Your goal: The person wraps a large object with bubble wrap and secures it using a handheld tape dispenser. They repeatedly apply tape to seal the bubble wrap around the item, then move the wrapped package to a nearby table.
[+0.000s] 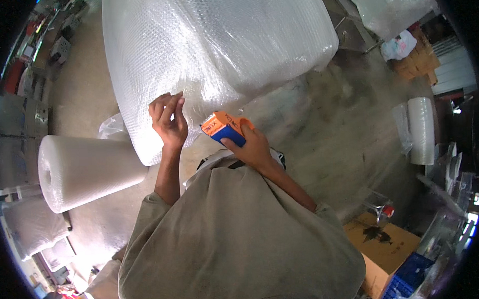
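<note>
My right hand (253, 148) is wrapped round an orange and blue block-shaped tool (229, 130) with dark marks on it, which looks like a tape dispenser. It is held just in front of my body. To its left my left hand (170, 122) is raised, fingers bent and thumb close to the index finger. Whatever may be in that pinch is too small to make out. Both hands are by the near side of a large bundle wrapped in bubble wrap (214, 39), the left one in front of its lower edge.
A thick roll of bubble wrap (92, 168) lies on the floor at left. Another white roll (421, 131) stands at the right. A cardboard box (382, 247) and a blue crate (412, 275) are at lower right. Brown cartons (418, 59) lie at far right.
</note>
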A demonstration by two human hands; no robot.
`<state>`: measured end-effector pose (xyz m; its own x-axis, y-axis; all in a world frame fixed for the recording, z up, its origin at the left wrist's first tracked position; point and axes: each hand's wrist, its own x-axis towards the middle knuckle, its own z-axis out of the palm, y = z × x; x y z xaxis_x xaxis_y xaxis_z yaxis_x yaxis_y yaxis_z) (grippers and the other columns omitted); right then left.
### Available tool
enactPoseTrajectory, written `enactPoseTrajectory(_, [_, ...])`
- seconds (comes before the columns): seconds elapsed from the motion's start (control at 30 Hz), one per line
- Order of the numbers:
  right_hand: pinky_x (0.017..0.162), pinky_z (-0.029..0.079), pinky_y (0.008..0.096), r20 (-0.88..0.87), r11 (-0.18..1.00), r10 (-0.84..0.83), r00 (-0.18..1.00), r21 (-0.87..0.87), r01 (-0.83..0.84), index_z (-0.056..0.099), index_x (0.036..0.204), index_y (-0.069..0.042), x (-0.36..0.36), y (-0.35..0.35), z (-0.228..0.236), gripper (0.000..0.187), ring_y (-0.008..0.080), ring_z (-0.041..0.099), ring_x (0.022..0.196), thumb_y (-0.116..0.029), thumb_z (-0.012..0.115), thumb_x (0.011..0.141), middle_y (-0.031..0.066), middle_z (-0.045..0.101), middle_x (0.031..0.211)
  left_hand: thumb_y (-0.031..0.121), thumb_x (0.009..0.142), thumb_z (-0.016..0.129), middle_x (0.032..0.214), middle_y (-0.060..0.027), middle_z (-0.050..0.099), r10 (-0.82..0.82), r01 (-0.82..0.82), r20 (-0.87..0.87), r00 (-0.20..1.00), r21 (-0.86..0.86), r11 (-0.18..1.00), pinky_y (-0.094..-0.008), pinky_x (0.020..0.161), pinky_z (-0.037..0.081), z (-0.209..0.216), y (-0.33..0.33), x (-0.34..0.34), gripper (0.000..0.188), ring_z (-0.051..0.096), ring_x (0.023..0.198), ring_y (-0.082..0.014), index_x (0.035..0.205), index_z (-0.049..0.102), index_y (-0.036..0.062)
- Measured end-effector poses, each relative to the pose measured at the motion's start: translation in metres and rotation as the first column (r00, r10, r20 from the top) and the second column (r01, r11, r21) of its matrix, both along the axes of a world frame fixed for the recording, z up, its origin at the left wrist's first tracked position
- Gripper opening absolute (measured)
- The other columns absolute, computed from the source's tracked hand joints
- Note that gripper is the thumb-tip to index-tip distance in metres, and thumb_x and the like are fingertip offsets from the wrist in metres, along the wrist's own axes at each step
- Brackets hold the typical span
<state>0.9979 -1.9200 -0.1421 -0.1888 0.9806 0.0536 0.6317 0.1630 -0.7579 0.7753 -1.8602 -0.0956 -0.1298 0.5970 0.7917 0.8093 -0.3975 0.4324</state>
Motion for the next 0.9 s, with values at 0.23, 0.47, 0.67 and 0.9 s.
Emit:
enactPoseTrajectory(0.23, [0.075,0.055,0.0473,-0.052,0.996,-0.079,0.995,-0.030,0.078,0.062,0.114,0.001,0.009,0.016,-0.048,0.063,0.0439,0.069,0.087,-0.053,0.075,0.086,0.0255,0.069,0.095,0.022,0.083,0.082,0.127,-0.0202,0.058,0.172,-0.171,0.021,0.985,-0.051,0.984,-0.0502,0.105,0.036,-0.029,0.025,-0.006,0.054,0.054,0.116,-0.0374,0.132,0.063,0.0099])
enactPoseTrajectory(0.47, [0.083,0.056,0.0454,-0.164,0.962,-0.243,0.956,-0.166,0.216,0.063,0.127,-0.001,0.049,0.038,-0.148,0.076,0.0418,0.070,0.098,-0.064,0.071,0.084,0.0228,0.073,0.104,0.015,0.090,0.069,0.142,-0.0250,0.052,-0.685,0.631,-0.584,0.436,-0.344,0.695,-0.0492,0.115,0.035,-0.032,-0.013,0.030,0.056,0.048,0.134,-0.0380,0.141,0.052,0.0002])
enactPoseTrajectory(0.67, [0.077,0.055,0.0411,-0.241,0.827,-0.467,0.851,-0.460,0.324,0.070,0.108,0.001,0.057,0.047,-0.207,0.072,0.0315,0.073,0.088,-0.066,0.068,0.086,0.0182,0.074,0.097,0.010,0.089,0.053,0.162,-0.0226,0.030,-0.117,0.143,-0.902,-0.415,-0.192,0.971,-0.0440,0.128,0.017,-0.087,0.015,0.066,0.061,0.023,0.153,-0.0320,0.145,0.043,-0.0117])
enactPoseTrajectory(0.9, [0.064,0.052,0.0348,-0.180,0.283,-0.936,0.302,-0.897,0.340,0.073,0.088,0.005,0.075,-0.058,-0.212,0.076,0.0201,0.067,0.068,-0.071,0.066,0.085,0.0093,0.069,0.074,0.020,0.097,0.044,0.158,-0.0242,0.035,-0.410,0.509,0.406,0.817,-0.841,0.182,-0.0448,0.128,0.009,-0.128,0.039,0.095,0.048,0.021,0.153,-0.0347,0.139,0.055,-0.0029])
